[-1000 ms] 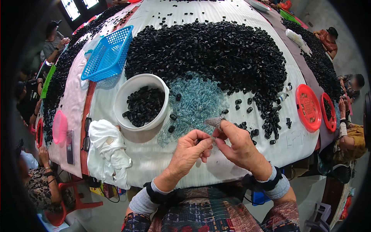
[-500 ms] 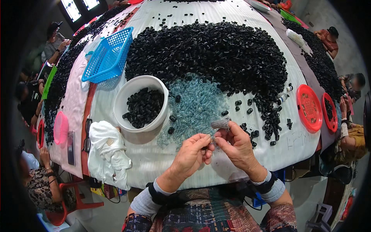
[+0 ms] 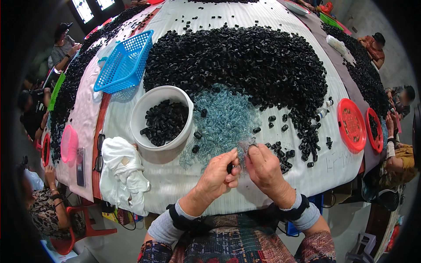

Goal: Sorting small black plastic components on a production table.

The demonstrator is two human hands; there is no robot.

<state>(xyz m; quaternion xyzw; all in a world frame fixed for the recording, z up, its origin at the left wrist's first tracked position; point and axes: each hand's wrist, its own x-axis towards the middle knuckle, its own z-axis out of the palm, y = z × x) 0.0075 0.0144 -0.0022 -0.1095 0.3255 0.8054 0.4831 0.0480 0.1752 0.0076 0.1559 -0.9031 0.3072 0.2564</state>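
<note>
The left hand [image 3: 218, 174] is pinching a small black cap [image 3: 230, 167] between thumb and fingers, its grip clamped on that cap just above the near edge of the desk [image 3: 184, 186]. The right hand [image 3: 264, 166] is holding a small clear plastic piece [image 3: 248, 143] at its fingertips, grip closed on it, right beside the cap, and the two hands are nearly touching.

Both parts are tiny and the fingers are covering most of them, so a slight slip is likely to be sending one of them off the desk edge, which is lying directly under the wrists. The clear piece is looking thin and could be bending if it is being squeezed too hard or pushed in at a tilt.

The pile of clear pieces [image 3: 223, 118] is spreading just in front of the hands and loose black caps [image 3: 280, 153] are lying close to the right hand, so a dropped part could be getting lost among them. The white bucket [image 3: 144, 109] holding black caps is standing to the left near the left forearm, and a wide elbow swing could be knocking it. The white cloth [image 3: 123, 168] is hanging over the edge beside it.
</note>
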